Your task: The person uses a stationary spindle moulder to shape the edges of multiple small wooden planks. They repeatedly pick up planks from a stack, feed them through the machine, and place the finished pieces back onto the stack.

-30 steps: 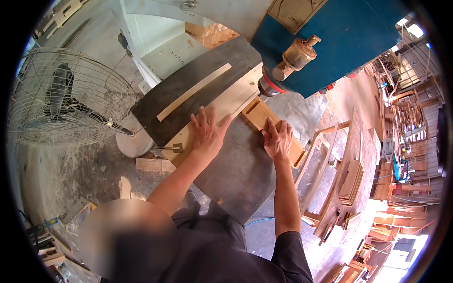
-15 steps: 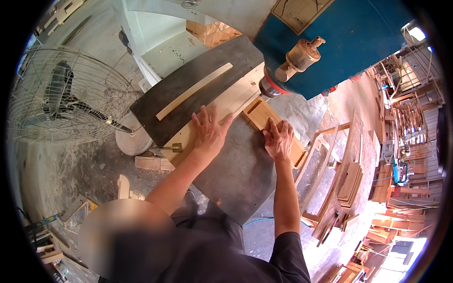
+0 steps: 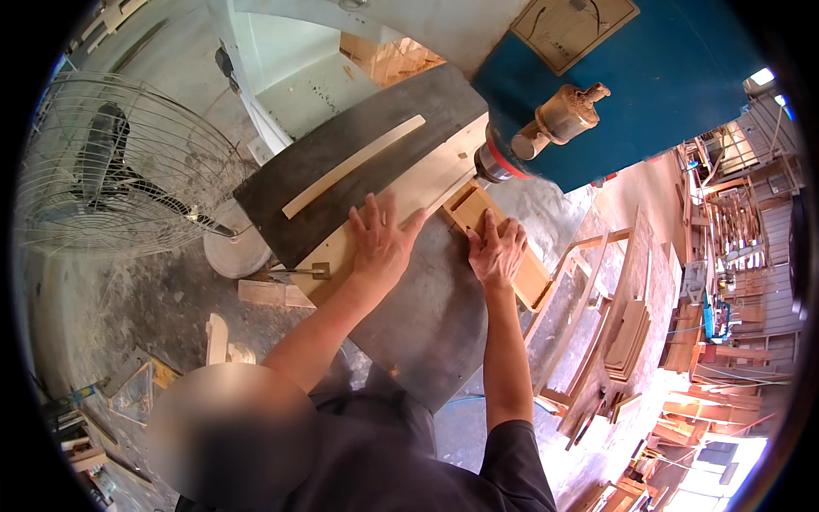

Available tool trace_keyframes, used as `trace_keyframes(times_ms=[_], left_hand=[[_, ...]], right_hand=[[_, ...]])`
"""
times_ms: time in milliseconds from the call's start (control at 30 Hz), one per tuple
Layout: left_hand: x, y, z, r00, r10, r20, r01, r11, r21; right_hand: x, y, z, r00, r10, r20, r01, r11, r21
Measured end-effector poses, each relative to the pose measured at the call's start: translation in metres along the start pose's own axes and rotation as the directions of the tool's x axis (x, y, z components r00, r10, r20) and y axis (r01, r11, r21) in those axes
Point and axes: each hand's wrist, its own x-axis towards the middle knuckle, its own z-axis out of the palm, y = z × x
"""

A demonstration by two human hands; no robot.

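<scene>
A wire-caged fan (image 3: 111, 171) stands well left of the left hand (image 3: 382, 243), while a narrow wooden strip (image 3: 354, 166) lies on a dark machine table (image 3: 418, 324) beyond that hand's fingertips. The left hand rests palm down on a pale wooden board (image 3: 439, 171), fingers spread wide.

To its right, the right hand (image 3: 499, 252) covers the middle of a shallow wooden box (image 3: 533, 277), fingers slightly parted and thumb at the near edge; whether it grips the wood or only presses cannot be told. The box sits just beside the board, its recess showing bare wood on both sides of the hand; whatever is under the palm is hidden.

Beyond the right fingertips, a red-ringed chuck (image 3: 495, 162) meets the view near the box's far end. Above it and farther right, a dusty cylindrical cup (image 3: 567, 118), its contents indistinct, juts before a blue machine housing (image 3: 682, 111). A beige plate (image 3: 576, 30) there, well beyond the right hand, carries print too small to read. Wooden panels (image 3: 630, 341) lie stacked farther right of that hand.
</scene>
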Motion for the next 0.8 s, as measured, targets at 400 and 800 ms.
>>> trace_keyframes(times_ms=[400, 800], left_hand=[[0.006, 0.002, 0.001, 1.0, 0.013, -0.002, -0.013, 1.0, -0.026], [0.014, 0.005, 0.006, 0.999, 0.032, -0.029, -0.033, 0.999, -0.015]], right_hand=[[0.003, 0.001, 0.0, 1.0, 0.019, 0.012, -0.019, 1.0, -0.012], [0.007, 0.005, 0.003, 1.0, 0.024, 0.003, -0.024, 1.0, -0.008]])
